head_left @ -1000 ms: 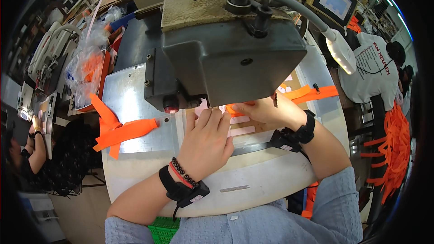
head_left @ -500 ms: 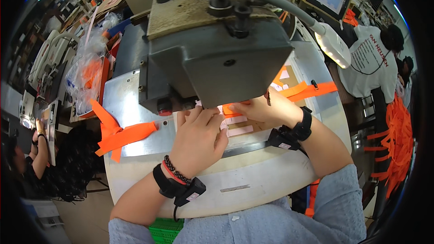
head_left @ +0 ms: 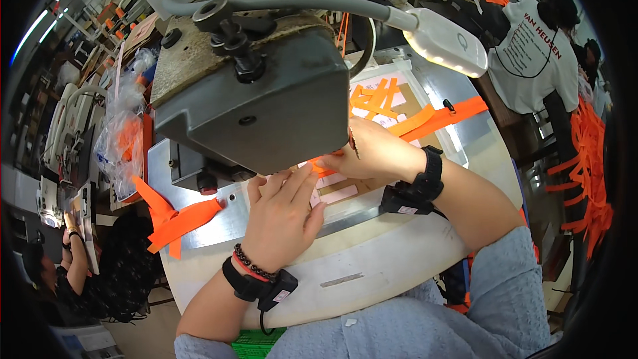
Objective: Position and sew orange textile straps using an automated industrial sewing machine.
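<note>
A big grey sewing machine head [head_left: 252, 93] fills the middle of the view and hides the needle area. My left hand [head_left: 282, 216] lies flat, fingers spread, on the machine bed beside a pale pink piece [head_left: 335, 189]. My right hand [head_left: 369, 156] pinches an orange strip [head_left: 435, 118] that runs from under the machine head toward the right. Both wrists wear black bands. Whether the fingertips touch the needle area cannot be seen.
Loose orange strips [head_left: 178, 219] lie on the metal plate [head_left: 219, 229] at the left. More orange pieces [head_left: 375, 96] rest in a tray behind my right hand. A lamp [head_left: 445, 40] hangs above. A person in a white shirt [head_left: 535, 60] stands at the right; a clear bag [head_left: 119, 139] sits left.
The view has tilted closer, so the machine head looks larger. My left hand stays flat on the bed; my right hand keeps its pinch on the orange strip.
</note>
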`<state>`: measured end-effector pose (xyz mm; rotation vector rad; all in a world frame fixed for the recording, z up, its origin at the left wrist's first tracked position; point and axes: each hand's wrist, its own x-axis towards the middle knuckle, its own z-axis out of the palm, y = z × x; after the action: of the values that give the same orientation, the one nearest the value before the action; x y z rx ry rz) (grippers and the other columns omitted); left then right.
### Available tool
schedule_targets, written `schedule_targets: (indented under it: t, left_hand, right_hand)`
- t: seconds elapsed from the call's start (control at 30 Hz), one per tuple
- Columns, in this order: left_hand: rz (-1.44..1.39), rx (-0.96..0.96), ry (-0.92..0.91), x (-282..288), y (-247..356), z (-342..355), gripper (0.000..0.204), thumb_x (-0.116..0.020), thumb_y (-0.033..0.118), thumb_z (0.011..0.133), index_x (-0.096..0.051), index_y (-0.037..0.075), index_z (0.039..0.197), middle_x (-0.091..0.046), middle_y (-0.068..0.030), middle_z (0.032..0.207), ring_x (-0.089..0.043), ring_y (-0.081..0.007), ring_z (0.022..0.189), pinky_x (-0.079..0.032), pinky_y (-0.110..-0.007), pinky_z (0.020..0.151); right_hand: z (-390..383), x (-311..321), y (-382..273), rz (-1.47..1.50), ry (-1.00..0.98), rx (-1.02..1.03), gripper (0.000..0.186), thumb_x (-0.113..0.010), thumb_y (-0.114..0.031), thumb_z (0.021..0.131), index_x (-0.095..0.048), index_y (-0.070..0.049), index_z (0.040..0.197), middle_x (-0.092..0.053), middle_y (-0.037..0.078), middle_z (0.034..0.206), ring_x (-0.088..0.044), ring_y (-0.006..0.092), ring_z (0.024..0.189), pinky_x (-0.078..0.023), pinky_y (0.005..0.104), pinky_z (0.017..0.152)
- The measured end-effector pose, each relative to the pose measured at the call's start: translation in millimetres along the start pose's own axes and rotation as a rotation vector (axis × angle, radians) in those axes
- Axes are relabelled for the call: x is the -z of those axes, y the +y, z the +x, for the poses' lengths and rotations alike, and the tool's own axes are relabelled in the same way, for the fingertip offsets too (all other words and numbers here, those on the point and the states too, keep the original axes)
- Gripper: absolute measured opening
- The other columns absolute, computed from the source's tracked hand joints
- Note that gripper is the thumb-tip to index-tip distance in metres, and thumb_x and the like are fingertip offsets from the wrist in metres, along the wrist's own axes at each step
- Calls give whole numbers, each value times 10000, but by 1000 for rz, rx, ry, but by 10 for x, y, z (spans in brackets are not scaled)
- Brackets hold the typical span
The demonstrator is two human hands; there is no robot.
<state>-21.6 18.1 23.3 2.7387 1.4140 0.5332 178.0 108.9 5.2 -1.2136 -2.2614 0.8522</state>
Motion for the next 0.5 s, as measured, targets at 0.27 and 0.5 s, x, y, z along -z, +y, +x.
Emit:
schedule_targets:
  t: [0.27,0.5]
  left_hand:
    - [-92,3,16,-28,-52,6,355,-666,171,845,-643,43,1176,-644,-88,1210,-556,-269,1110,-359,-452,908]
    - [-35,-60,40,-30,-86,53,277,-615,81,831,-663,51,1102,-660,-60,1158,-574,-264,1059,-360,-452,884]
  right_hand:
    - [-6,86,-105,0,-63,-73,156,-690,-162,782,-635,-19,749,-658,186,733,-659,358,743,-519,429,663]
    - [-30,141,-156,-16,-102,-90,227,-719,-231,809,-648,-16,790,-674,180,776,-668,350,778,-523,424,695]
